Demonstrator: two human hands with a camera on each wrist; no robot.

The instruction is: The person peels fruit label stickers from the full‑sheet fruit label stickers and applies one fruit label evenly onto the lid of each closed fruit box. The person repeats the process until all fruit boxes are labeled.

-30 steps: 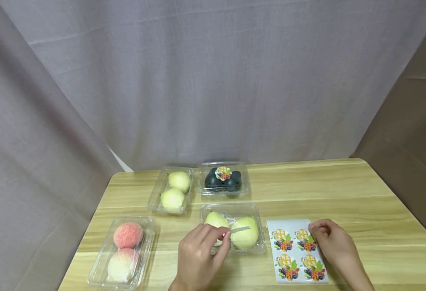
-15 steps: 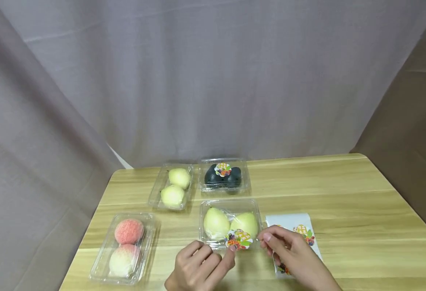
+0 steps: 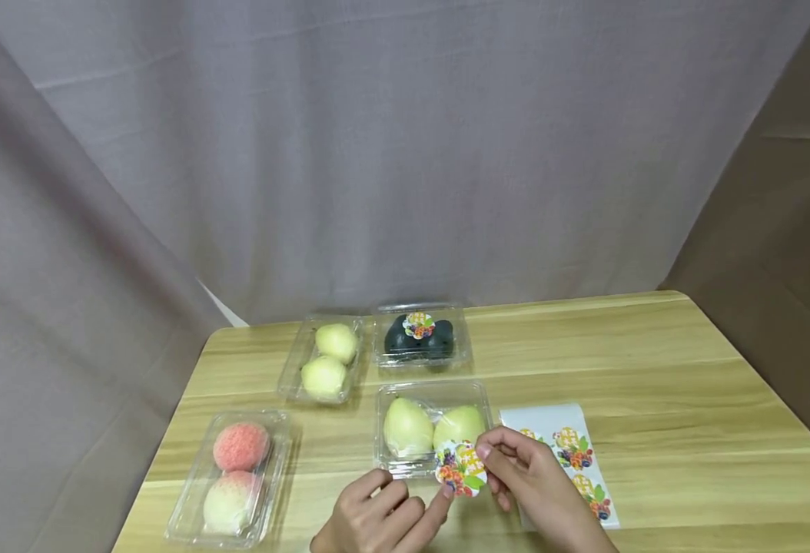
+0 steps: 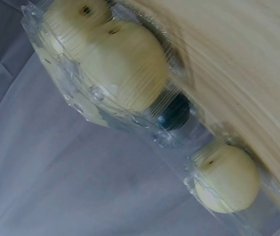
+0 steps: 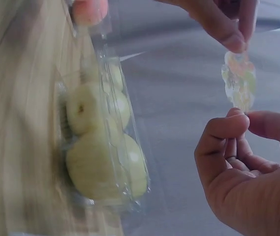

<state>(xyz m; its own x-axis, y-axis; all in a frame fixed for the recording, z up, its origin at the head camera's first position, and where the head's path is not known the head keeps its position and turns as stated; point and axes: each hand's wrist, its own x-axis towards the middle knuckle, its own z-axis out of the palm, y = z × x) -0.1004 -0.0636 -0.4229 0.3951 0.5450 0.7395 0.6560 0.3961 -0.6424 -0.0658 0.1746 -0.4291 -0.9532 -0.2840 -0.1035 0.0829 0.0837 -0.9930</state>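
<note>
1. L grip was pinched tight, thumb + finger on lower edge of fruit sticker; R grip likewise pinched its R edge;
2. fruit sticker was up off counter, betw. both, by near pear box;
3. sticker sheet lay R of that box, partly hidden by R grip;
4. dark-fruit box w/ 2nd sticker sat behind; far pear box to its L; peach box nearer, L side.

Your right hand hides the lower left part of the sticker sheet, and the head view cuts off the near edge of the tabletop. Your fingertips cover bits of the sticker's rim; the right wrist view crops a peach and blurs the tabletop.
</note>
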